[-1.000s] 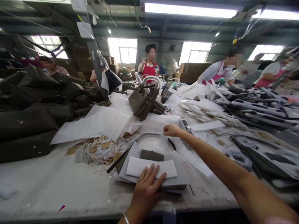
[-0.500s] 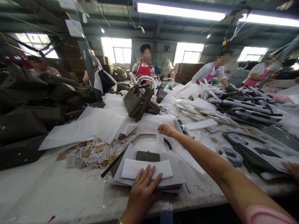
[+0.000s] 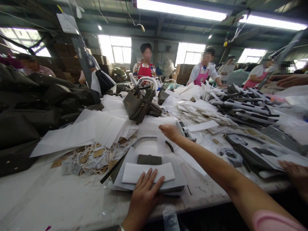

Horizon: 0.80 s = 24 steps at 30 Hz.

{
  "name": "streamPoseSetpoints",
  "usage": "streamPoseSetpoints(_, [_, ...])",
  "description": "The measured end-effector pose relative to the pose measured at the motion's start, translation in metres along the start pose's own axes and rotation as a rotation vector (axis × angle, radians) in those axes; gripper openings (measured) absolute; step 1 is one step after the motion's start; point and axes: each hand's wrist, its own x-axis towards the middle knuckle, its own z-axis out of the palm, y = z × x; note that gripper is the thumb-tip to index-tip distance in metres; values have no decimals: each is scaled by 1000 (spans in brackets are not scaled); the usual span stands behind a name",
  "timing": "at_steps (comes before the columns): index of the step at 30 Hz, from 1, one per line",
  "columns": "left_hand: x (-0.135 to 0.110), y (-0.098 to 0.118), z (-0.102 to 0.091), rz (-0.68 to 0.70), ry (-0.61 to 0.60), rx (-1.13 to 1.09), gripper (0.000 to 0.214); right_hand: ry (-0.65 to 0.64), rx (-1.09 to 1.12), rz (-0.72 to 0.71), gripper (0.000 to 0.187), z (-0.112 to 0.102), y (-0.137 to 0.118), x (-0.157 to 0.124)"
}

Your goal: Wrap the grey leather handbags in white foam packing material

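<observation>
A flat olive handbag (image 3: 149, 159) lies at the near table edge under a grey sheet, with a white paper pad (image 3: 134, 173) on top. My left hand (image 3: 143, 197) rests flat on the pad, fingers stretched out. The bag's curved handle (image 3: 144, 139) arches away from me. My right hand (image 3: 169, 131) reaches out over the handle's far end. Its fingers are pinched on a thin white paper strip (image 3: 161, 142) that hangs down across the handle.
A grey tool (image 3: 184, 130) lies just beyond my right hand. An upright olive handbag (image 3: 137, 104) stands further back. Dark bags (image 3: 29, 109) are piled at the left, by white sheets (image 3: 96, 128) and loose tags (image 3: 89, 157). Another person's hand (image 3: 297, 173) rests at the right edge. Several workers stand behind the table.
My right hand has lifted slightly and drawn the white strip up over the handle. My left hand stays on the pad. Another person's hand has come in at the right.
</observation>
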Motion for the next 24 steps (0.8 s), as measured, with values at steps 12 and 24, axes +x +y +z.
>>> streamPoseSetpoints(12, [0,3,-4,-38,-51,-96,48,319,104,-444,20,-25,-55,-190])
streamPoseSetpoints(24, [-1,6,-7,-56,-110,-142,45,301,304,-319,14,9,-81,-255])
